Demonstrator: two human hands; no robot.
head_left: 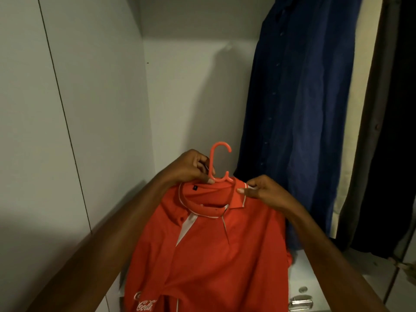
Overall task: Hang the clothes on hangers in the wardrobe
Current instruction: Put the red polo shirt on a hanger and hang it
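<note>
Head view, lower centre: my left hand (191,166) pinches the red hanger (219,163), right hand (258,191) pinches the red shirt (202,244) collar; I'd square it, then lift the hook.

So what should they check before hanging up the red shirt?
1. Left hand grips the hanger by its hook: ok.
2. Right hand pinches the red shirt by its collar: ok.
3. Shirt sits on the hanger: ok at the neck, shoulders cannot tell.
4. Free space left of the blue garment: ok.
5. Rail to hook onto: cannot tell, out of view.
</note>
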